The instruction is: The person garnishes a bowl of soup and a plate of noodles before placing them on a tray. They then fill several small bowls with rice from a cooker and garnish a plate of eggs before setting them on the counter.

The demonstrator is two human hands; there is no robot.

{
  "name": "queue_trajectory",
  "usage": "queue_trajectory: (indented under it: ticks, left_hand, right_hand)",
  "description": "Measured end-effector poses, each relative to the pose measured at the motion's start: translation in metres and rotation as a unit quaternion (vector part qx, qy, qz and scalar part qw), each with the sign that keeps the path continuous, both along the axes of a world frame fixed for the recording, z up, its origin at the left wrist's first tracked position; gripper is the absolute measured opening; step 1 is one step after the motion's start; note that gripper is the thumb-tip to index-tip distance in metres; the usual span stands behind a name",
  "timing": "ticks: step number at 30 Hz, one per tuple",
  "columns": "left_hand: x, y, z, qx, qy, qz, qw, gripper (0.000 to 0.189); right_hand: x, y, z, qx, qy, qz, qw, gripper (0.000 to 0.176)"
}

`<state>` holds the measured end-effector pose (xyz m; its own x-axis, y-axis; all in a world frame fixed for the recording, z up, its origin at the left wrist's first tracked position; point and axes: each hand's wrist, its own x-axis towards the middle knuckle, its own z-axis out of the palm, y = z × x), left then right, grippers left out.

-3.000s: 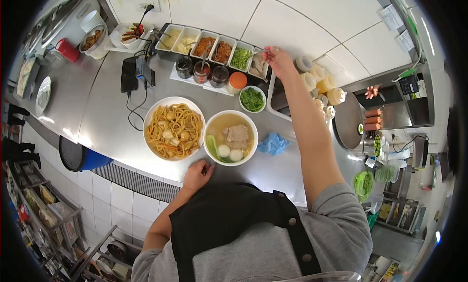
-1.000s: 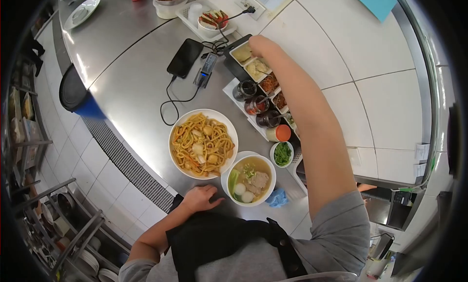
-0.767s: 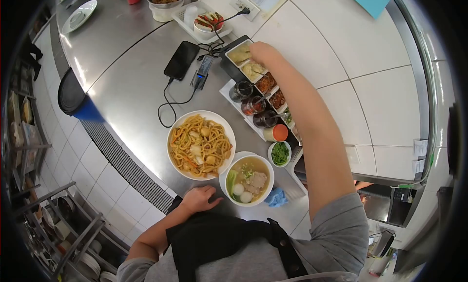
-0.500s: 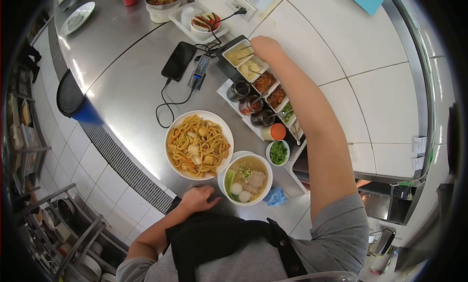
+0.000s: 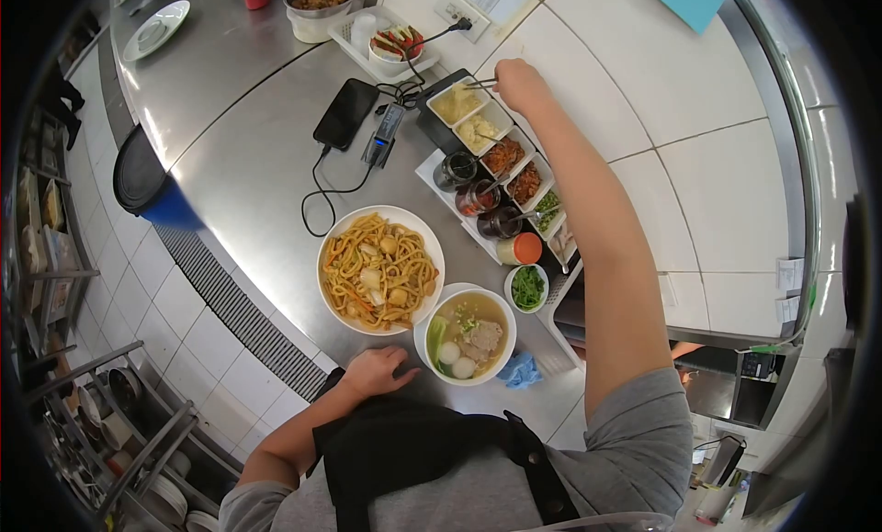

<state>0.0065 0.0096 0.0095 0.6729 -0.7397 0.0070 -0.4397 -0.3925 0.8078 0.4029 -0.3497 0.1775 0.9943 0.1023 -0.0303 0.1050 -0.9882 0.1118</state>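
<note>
My right hand (image 5: 522, 86) is closed on thin metal tongs (image 5: 480, 84), whose tips reach into the farthest white tub of pale yellow topping (image 5: 454, 104). My left hand (image 5: 378, 372) rests on the steel counter's edge with fingers apart, holding nothing. Just beyond it stand a plate of thick noodles (image 5: 379, 273) and, to the right, a white bowl of soup (image 5: 467, 335) with meat, white balls and greens. More topping tubs, with fried bits (image 5: 503, 155) and chopped greens, run in a row toward me.
Dark jars (image 5: 454, 171) and an orange-lidded jar (image 5: 520, 249) stand beside the tubs. A small bowl of greens (image 5: 527, 288) and a blue cloth (image 5: 520, 371) lie near the soup. A phone (image 5: 346, 114) with cables lies farther off. A blue bin (image 5: 170, 201) stands left.
My right hand has lifted slightly away from the farthest tub, and the tongs now show more clearly. My left hand stays in place. The view has shifted slightly.
</note>
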Motion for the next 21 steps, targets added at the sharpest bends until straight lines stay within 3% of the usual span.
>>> queue_trajectory:
  ticks: [8,11,16,18,21]
  left_hand:
    - [-0.004,-0.002,-0.002,-0.006,0.003,0.011,1.000,0.037]
    - [-0.005,0.000,-0.006,-0.005,0.006,0.008,1.000,0.036]
    - [-0.005,-0.002,-0.017,-0.037,0.040,0.001,0.999,0.034]
    - [-0.008,-0.003,-0.026,-0.052,0.030,0.006,0.998,0.034]
    - [-0.007,-0.004,-0.021,-0.050,0.018,0.016,0.998,0.037]
  right_hand:
    - [-0.024,-0.007,-0.018,0.039,0.026,-0.039,0.998,0.016]
    - [-0.027,-0.026,-0.012,0.124,0.025,-0.085,0.988,0.022]
    - [-0.077,-0.072,0.066,0.284,-0.081,-0.126,0.947,0.030]
    - [-0.135,-0.070,0.112,0.343,-0.118,-0.119,0.924,0.028]
    - [-0.228,-0.073,0.139,0.381,-0.129,-0.138,0.905,0.030]
